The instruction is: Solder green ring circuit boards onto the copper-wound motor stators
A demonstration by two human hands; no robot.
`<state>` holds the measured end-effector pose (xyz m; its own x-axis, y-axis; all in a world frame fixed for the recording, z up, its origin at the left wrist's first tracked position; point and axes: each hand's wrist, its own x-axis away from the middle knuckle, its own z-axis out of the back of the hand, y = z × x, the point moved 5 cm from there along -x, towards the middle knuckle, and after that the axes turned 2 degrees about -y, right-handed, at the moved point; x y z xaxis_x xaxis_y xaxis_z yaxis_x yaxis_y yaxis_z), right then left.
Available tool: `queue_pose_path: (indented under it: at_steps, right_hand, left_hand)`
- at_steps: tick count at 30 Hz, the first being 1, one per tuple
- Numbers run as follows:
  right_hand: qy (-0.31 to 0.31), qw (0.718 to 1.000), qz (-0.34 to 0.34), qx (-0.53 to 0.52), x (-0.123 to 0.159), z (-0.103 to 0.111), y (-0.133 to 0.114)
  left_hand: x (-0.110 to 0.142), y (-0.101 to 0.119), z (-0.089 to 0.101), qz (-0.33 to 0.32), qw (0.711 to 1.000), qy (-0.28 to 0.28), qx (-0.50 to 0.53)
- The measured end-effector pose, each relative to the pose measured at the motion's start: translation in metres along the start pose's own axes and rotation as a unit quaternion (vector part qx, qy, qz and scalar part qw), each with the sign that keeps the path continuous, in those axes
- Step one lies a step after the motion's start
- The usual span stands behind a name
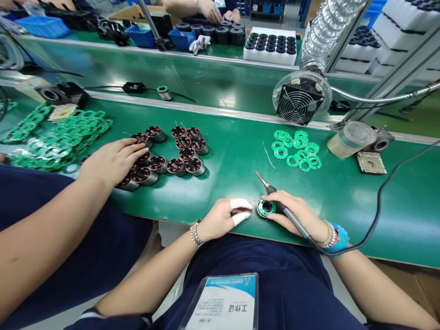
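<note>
A motor stator with a green ring-shaped circuit board (266, 208) on top stands near the table's front edge, thin wires sticking out around it. My right hand (299, 213) has a soldering iron (296, 221) lying across it, the metal tip pointing up and left, away from the board. Its thumb and forefinger also rest against the stator's right side. Just left of the stator is my left hand (223, 217), with white coverings on thumb and forefinger. Those two fingers reach toward the wires with a gap between them; their tips are slightly blurred.
Loose green ring boards (302, 149) lie beyond my right hand, near a fan (296, 104), a plastic cup (350, 139) and a solder-cleaning pad (371, 162). Several stators (187, 153) stand left, where a co-worker's hand (112, 162) touches some. The iron's cable (376, 206) loops right.
</note>
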<state>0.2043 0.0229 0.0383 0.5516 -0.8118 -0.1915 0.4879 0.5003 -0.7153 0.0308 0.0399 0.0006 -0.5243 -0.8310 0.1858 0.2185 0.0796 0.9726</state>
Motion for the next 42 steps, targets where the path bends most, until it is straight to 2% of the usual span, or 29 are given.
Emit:
queue_pose_path:
  at_steps: [2, 4, 6, 9, 12, 18, 22, 28, 35, 42]
  right_hand:
    - [0.049, 0.999, -0.018, 0.009, 0.009, -0.003, -0.001]
    - [0.100, 0.994, -0.032, 0.023, 0.018, -0.008, -0.004]
    - [0.138, 0.989, -0.038, 0.040, 0.025, -0.011, -0.008]
    - [0.158, 0.985, -0.032, 0.056, 0.026, -0.012, -0.014]
    - [0.167, 0.985, -0.008, 0.053, 0.021, -0.009, -0.019]
    - [0.160, 0.982, 0.065, 0.074, 0.013, -0.014, -0.021]
    - [0.162, 0.984, 0.041, 0.066, 0.015, -0.014, -0.022]
    - [0.223, 0.975, -0.016, 0.020, 0.031, 0.009, -0.029]
    - [0.182, 0.983, 0.003, -0.037, 0.049, 0.026, -0.033]
    - [0.158, 0.985, -0.020, -0.068, 0.046, 0.026, -0.033]
  left_hand:
    - [0.004, 0.001, -0.005, -0.025, 0.999, -0.010, -0.045]
    - [0.002, -0.001, -0.011, -0.008, 1.000, -0.012, 0.000]
    - [-0.004, -0.005, -0.018, 0.049, 0.994, -0.011, 0.097]
    - [-0.012, -0.010, -0.029, 0.137, 0.968, -0.025, 0.209]
    - [-0.015, -0.009, -0.033, 0.165, 0.958, -0.038, 0.232]
    - [-0.012, -0.009, -0.032, 0.167, 0.952, -0.027, 0.255]
    - [-0.009, -0.012, -0.032, 0.163, 0.949, -0.029, 0.267]
    - [-0.008, -0.013, -0.032, 0.169, 0.955, -0.051, 0.240]
    - [-0.007, -0.007, -0.029, 0.166, 0.961, -0.057, 0.215]
    - [-0.007, -0.008, -0.030, 0.165, 0.962, -0.045, 0.214]
